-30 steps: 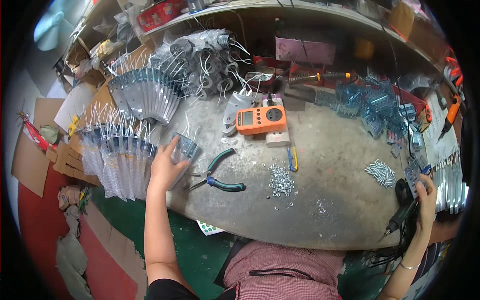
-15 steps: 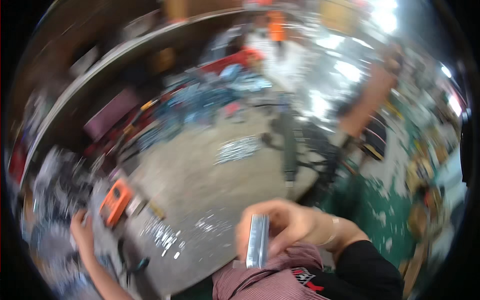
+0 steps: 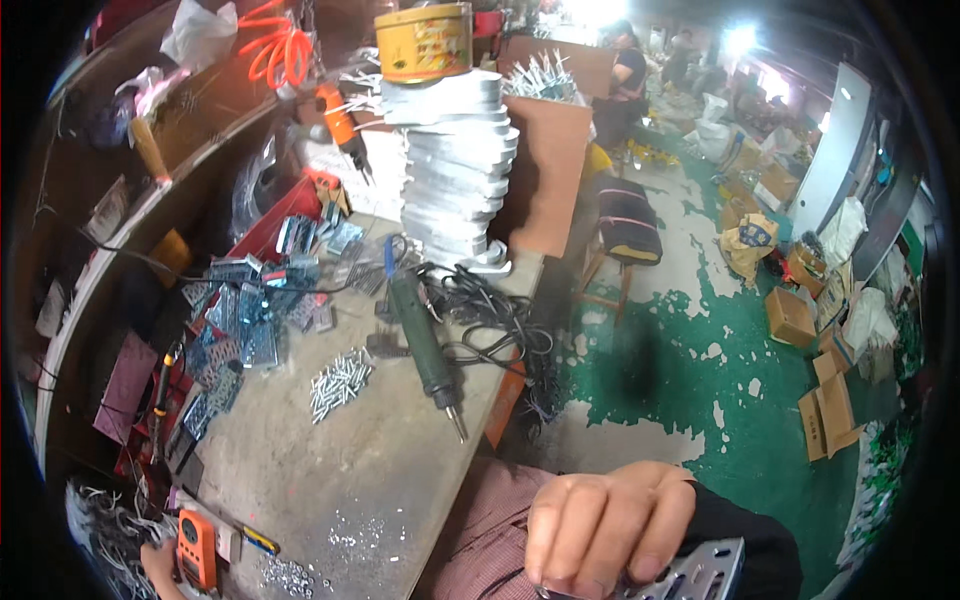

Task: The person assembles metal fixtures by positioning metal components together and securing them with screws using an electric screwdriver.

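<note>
Workshop interior, crowded.

Floor (image 3: 760, 380) — concrete with green paint worn away in pale patches. Cardboard boxes (image 3: 800, 320) and filled sacks (image 3: 745, 245) scattered along the far right, beside a grey panel (image 3: 835, 135) leaning against the wall.

Workbench (image 3: 400, 470) — long grey top, dusty, running from lower left toward the centre. Curved shelf (image 3: 150, 210) above its left side, laden with oddments.

Brown board (image 3: 545, 170) standing upright at the bench's far end; a stool (image 3: 620, 240) with a dark cushion just beyond it.

Light — bright lamps (image 3: 740, 38) glaring at the top, far end dim. A person (image 3: 630, 75) working in the distance.
</note>
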The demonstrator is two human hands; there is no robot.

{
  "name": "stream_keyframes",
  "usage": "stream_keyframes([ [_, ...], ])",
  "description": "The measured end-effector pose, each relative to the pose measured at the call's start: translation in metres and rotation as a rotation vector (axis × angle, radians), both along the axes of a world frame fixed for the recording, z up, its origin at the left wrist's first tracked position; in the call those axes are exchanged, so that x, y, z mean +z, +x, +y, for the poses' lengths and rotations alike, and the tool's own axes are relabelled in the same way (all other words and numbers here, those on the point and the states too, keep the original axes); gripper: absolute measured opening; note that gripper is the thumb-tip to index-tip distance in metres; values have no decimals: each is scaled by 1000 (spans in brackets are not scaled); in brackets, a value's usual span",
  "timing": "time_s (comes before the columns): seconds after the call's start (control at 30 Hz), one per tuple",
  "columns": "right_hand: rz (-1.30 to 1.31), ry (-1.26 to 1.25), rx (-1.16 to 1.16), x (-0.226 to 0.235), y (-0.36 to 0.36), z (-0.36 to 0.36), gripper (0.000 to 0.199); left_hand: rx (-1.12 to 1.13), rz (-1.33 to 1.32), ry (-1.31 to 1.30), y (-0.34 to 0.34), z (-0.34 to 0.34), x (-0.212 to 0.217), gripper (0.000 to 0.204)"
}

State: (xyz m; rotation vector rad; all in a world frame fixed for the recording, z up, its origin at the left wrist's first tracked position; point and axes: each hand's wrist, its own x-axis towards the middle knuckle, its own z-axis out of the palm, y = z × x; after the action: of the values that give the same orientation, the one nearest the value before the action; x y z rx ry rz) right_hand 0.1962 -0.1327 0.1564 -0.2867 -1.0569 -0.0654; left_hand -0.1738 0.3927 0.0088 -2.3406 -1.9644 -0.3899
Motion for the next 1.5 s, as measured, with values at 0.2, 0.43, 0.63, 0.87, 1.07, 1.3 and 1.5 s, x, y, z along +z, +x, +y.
stream_keyframes([
  [0.2,-312,108,-27,-9,9,-13,9,-18,109,130,-30,-44,39,52],
  [0.43,-102,69,-42,1,-5,-31,11,49,-17,46,46,-215,135,69],
  [0.63,-164,297,-238,0,-7,-33,5,-225,-598,-82,60,-274,125,52],
  [0.87,-212,394,-395,0,-4,-54,7,-540,-602,-205,112,-349,141,58],
  [1.07,-481,-287,48,-60,30,-66,36,-654,-884,-230,145,-378,143,61],
  [1.3,426,-957,821,-155,-35,20,23,-719,-977,-259,185,-388,133,60],
  [1.5,831,-1021,1219,-130,-35,1,17,-691,-995,-322,202,-392,120,59],
])
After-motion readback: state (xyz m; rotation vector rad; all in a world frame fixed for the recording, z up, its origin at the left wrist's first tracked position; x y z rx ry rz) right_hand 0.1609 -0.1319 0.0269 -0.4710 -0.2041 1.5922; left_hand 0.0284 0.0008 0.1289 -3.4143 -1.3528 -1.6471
